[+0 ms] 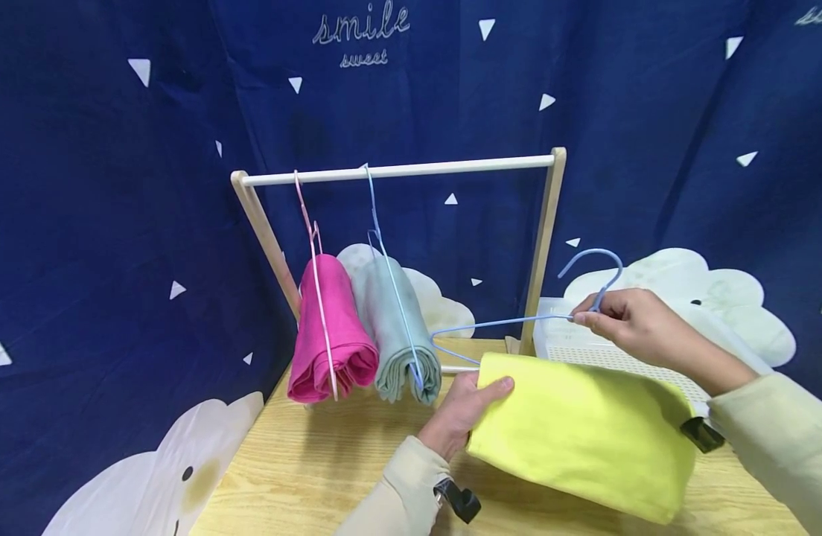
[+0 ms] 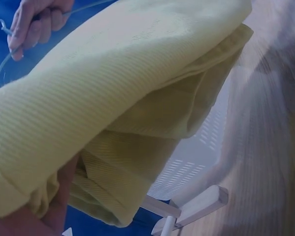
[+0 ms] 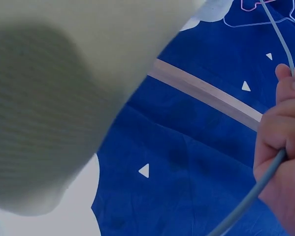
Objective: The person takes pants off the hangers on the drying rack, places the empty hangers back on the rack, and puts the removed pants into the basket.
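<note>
My left hand [image 1: 459, 411] grips the left end of a folded yellow towel [image 1: 578, 432], its thumb on top of the cloth. In the left wrist view the loose layers of the towel [image 2: 137, 128] hang below the fold, and my left hand [image 2: 36, 221] shows at the lower corner. With its fingers curled, my right hand [image 1: 635, 320] holds a blue wire hanger [image 1: 511, 321] by the neck, the hook standing up. One side of the hanger runs left above the towel; its lower bar disappears behind the cloth's left end.
A white rail [image 1: 451, 170] on wooden posts stands at the back. From it hang a magenta towel [image 1: 327, 320] on a pink hanger and a pale green towel [image 1: 394, 313] on a blue hanger. Behind my right hand sits a white perforated basket [image 1: 601, 354] on the wooden table [image 1: 344, 454].
</note>
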A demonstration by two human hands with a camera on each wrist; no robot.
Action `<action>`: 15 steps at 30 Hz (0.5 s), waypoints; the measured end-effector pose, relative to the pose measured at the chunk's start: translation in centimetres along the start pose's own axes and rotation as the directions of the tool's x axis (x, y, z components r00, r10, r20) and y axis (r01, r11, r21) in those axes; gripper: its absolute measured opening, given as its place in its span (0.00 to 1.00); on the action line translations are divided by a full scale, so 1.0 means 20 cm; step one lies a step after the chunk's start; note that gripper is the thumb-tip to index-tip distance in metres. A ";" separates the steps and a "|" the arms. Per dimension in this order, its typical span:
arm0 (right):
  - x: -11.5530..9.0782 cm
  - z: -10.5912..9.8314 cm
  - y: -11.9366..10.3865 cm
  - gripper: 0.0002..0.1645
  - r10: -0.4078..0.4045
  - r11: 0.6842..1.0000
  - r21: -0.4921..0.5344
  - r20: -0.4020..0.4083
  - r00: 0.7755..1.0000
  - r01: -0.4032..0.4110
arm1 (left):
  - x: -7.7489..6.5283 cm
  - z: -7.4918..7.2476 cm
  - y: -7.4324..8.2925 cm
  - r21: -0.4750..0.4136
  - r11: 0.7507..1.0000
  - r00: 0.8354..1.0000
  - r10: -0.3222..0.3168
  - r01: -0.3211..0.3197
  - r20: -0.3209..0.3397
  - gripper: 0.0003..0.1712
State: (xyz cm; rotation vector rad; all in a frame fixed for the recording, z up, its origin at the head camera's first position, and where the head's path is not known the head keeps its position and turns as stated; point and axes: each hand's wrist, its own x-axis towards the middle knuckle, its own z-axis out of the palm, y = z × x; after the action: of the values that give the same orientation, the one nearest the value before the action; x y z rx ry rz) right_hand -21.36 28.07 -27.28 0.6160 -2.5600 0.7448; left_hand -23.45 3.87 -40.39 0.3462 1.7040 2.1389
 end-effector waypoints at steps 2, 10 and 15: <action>0.00 0.00 0.00 0.24 0.002 1.000 -0.005 -0.001 1.000 -0.002 | 0.00 0.00 0.01 -0.007 1.000 1.000 0.006 -0.006 0.008 0.13; -0.01 0.00 0.02 0.22 -0.023 0.999 -0.036 0.008 1.000 0.024 | -0.01 0.00 0.02 -0.018 1.000 0.998 0.018 -0.018 0.052 0.12; -0.01 -0.01 0.02 0.22 -0.025 0.999 -0.036 -0.002 1.000 0.025 | 0.00 -0.01 0.03 -0.027 0.999 0.997 0.035 -0.033 0.074 0.11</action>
State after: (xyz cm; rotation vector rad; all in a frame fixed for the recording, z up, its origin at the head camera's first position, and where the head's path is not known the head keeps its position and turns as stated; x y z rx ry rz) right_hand -21.32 28.50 -27.38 0.6347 -2.5531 0.6889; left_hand -23.52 3.58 -39.84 0.4451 1.6392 2.1427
